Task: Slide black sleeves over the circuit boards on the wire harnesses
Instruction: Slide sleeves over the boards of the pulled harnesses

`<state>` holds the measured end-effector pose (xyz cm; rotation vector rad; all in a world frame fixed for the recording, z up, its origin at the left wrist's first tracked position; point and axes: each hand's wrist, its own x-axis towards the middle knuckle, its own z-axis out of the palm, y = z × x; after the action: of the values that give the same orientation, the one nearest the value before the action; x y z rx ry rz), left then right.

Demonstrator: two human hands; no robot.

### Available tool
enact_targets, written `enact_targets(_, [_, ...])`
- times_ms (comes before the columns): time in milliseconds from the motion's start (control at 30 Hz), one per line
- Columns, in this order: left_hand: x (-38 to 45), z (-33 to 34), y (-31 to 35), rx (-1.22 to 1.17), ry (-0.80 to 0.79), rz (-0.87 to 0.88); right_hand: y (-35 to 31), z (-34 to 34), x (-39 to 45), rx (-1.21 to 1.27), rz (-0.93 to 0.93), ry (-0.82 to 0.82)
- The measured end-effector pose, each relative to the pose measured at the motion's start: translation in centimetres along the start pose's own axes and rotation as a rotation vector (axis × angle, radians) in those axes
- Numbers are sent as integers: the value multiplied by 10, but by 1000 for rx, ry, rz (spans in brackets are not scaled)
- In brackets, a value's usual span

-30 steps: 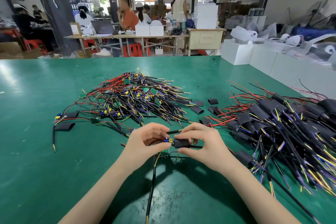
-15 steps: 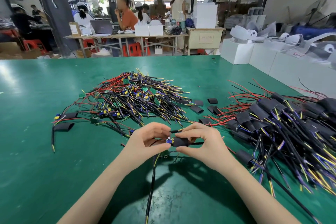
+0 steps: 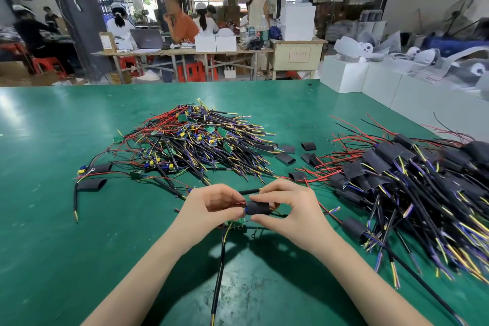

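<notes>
Head view
Left hand: left hand (image 3: 211, 205), fingers curled, pinches the thin red and black wires at the left mouth of the short black tubular sleeve (image 3: 258, 207).
Right hand: right hand (image 3: 292, 210) grips that sleeve between thumb below and forefinger above.
Sleeve: held just above the green table mat (image 3: 66, 246), between both hands, lying level; a blue component shows at its left end.
Harness cable: black sheathed cable (image 3: 219, 272) hangs from the hands toward the near edge.
Green circuit board (image 3: 236, 223): just beneath the hands, on the mat.
Unsleeved pile: tangled wire harnesses with bare green boards (image 3: 195, 140), beyond the hands.
Sleeved pile: harnesses in black sleeves (image 3: 412, 188), right of the hands.
Loose sleeves: spare black sleeves (image 3: 296, 153), between the piles.
</notes>
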<state>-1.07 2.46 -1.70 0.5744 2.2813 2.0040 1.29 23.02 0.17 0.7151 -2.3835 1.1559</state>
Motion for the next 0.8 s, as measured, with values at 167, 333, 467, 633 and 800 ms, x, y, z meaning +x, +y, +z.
enact_targets(167, [0, 3, -2, 50, -20, 21, -1, 2, -2, -19, -26, -43])
enact_targets(333, [3, 0, -3, 171, 63, 89, 3, -13, 0, -194, -77, -5])
enact_targets(467, [3, -9, -1, 249, 176, 126, 17, -42, 1, -464, 14, 150])
enact_targets(633, [3, -11, 0, 292, 204, 108, 41, -67, -8, -952, 606, -36])
enact_targets(800, [1, -8, 0, 400, 211, 117, 47, -70, -8, -829, 589, 79])
